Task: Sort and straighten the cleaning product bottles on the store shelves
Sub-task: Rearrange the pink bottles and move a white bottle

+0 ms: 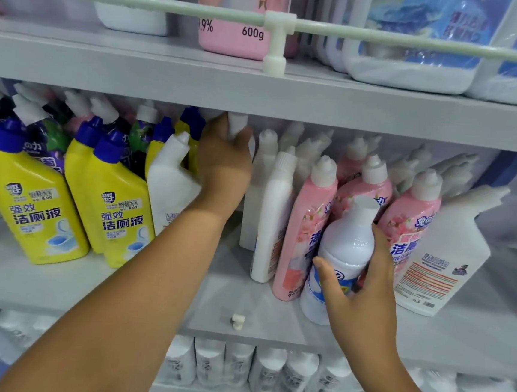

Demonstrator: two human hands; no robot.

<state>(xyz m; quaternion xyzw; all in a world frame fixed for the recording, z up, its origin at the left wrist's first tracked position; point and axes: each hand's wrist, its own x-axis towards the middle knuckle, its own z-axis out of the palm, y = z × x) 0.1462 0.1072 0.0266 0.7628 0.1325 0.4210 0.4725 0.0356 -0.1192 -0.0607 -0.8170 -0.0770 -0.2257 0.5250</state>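
— What do you have from the head view?

— My left hand point(223, 158) is reaching deep into the middle shelf point(148, 292), fingers curled around the neck of a white bottle point(237, 125) at the back. Just left of that hand stands an angled-neck white bottle point(171, 175), touching the wrist, and further left the yellow bottles point(31, 207) with blue caps.

— And the other one?

— My right hand point(365, 280) grips a white round bottle point(343, 250) with a blue label, thumb across its front, fingers behind. It is tilted and sits at the front of the shelf, leaning against the pink bottles point(308, 219) behind it.

— Anything beside it?

— Right of that hand, a large white angled bottle point(446, 249) leans left. Between my two hands, narrow white bottles point(272, 216) stand upright. Below my forearms, a small white clip point(237, 321) lies on the shelf edge.
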